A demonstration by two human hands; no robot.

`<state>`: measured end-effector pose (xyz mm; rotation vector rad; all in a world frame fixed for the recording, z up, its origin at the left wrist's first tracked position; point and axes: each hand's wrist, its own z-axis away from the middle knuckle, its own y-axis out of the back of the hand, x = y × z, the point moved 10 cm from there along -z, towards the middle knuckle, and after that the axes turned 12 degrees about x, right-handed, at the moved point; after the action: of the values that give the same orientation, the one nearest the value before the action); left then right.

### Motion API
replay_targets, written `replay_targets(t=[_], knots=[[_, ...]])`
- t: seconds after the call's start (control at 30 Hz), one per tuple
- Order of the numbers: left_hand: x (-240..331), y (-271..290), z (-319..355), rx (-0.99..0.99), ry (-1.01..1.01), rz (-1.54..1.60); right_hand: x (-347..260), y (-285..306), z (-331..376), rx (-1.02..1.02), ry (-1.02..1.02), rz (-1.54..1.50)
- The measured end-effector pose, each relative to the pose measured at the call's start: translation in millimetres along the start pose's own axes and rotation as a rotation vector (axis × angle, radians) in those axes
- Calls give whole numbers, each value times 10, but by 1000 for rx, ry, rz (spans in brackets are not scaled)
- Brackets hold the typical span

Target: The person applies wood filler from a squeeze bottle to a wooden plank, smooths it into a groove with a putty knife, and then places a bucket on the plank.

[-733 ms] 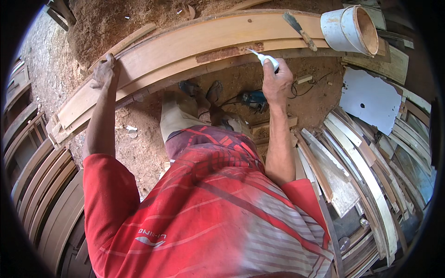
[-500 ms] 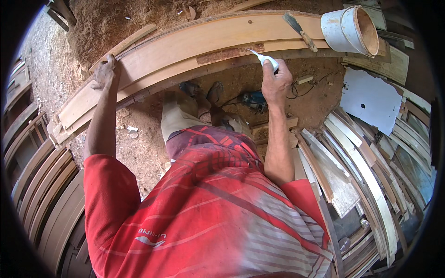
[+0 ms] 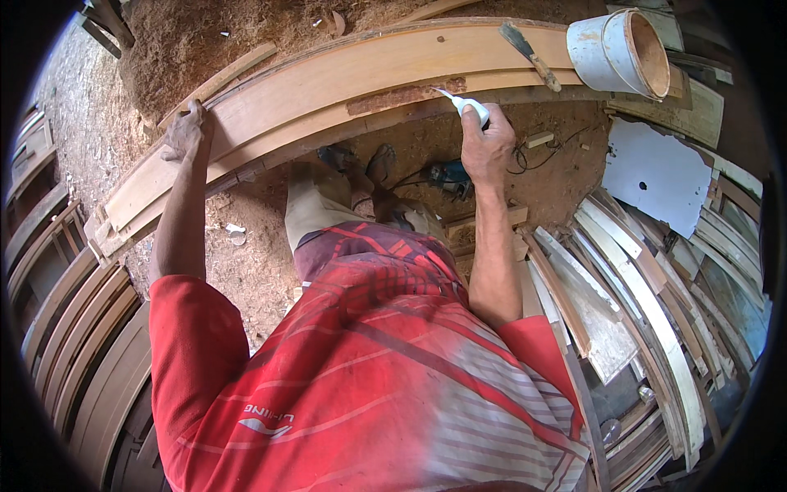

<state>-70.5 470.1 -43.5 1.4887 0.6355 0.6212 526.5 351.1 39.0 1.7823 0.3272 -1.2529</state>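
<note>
The right hand (image 3: 489,143) was closed tight, thumb and fingers pinching a small white plastic squeeze bottle (image 3: 469,107) with a thin pointed nozzle, and that nozzle ran forward and left of the grip, its tip right at a long reddish-brown patch (image 3: 389,98); contact or a hair above, one couldn't tell! Under the tip lay the long pale curved-looking wooden board (image 3: 328,74), stretching far out left of the grip, and there, over at its far edge, was the left hand (image 3: 187,131), fingers bent against the wood, though whether they pinched it was impossible to tell. Ahead and right of the bottle grip, a grey-bladed tool with a wooden handle (image 3: 530,57) lay slantwise, near a stained white bucket (image 3: 597,53) tipped on its side. Below and left of that grip, a blue power tool (image 3: 449,179) sat on the ground.
</note>
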Motion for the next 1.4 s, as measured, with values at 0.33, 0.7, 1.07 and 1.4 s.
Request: replay_targets(t=[0.33,0.7,1.07,1.4], knots=[[150,225,203,-54,-73,22,-80,135,-95,79,19,30],[10,39,44,25,10,11,19,101,-70,102,17,-22],[-28,8,20,39,18,15,-70,9,52,19,3,-6],[22,33,36,1,-23,6,-109,47,130,8,23,-14]])
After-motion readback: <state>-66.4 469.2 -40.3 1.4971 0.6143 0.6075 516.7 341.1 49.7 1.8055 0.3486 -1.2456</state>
